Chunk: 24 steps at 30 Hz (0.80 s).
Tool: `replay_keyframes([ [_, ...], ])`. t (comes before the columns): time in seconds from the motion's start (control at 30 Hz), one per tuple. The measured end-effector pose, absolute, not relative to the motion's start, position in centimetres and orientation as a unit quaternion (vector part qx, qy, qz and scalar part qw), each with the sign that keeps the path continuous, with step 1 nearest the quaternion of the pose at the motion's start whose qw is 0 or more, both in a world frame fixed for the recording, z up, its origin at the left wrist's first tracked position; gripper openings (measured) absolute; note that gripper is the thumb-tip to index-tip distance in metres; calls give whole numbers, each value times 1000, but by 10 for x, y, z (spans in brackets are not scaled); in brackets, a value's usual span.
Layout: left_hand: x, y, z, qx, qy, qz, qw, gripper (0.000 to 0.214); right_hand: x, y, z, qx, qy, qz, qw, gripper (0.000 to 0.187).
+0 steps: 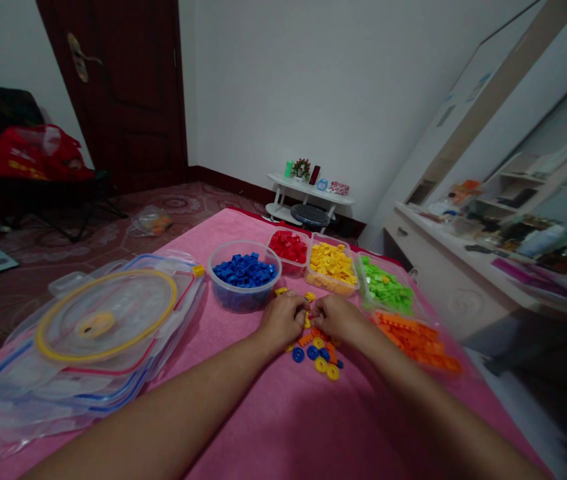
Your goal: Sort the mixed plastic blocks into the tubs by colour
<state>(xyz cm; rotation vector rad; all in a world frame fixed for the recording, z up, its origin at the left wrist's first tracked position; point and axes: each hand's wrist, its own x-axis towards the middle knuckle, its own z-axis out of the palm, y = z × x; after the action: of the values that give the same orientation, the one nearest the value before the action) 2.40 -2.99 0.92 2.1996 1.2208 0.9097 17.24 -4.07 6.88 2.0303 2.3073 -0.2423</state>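
Observation:
My left hand (283, 321) and my right hand (334, 316) come close together over the pink cloth, fingers bent in a pinch. Whatever they pinch is small and mostly hidden by the fingers. A small yellow piece (307, 320) shows in the gap between them, and another yellow piece (310, 297) lies just beyond. In front of the hands is a loose pile of blue wheel-shaped pieces (298, 355), yellow wheel-shaped pieces (332, 373) and orange pieces (306, 340). A round clear tub of blue plastic blocks (244, 271) stands beside my left hand.
Behind the hands stand clear boxes of red blocks (288, 247), yellow blocks (333, 263) and green blocks (387, 287). Orange blocks (416, 339) fill a box by my right forearm. Stacked clear lids (108, 320) cover the left of the pink cloth (263, 427).

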Motion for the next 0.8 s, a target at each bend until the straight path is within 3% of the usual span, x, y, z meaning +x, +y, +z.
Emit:
replay_keyframes([
  [0.37,25,-29,5,795,445,338,236,24,180,-21,84,654,744,-135,27,10],
  [0.43,25,-29,6,795,438,343,242,24,183,-8,98,655,745,-126,-30,10],
  [0.6,25,-29,6,786,440,354,253,23,176,6,122,601,709,-43,-365,29],
  [0.8,25,-29,5,790,437,356,242,23,164,-27,78,576,694,-112,-417,26],
])
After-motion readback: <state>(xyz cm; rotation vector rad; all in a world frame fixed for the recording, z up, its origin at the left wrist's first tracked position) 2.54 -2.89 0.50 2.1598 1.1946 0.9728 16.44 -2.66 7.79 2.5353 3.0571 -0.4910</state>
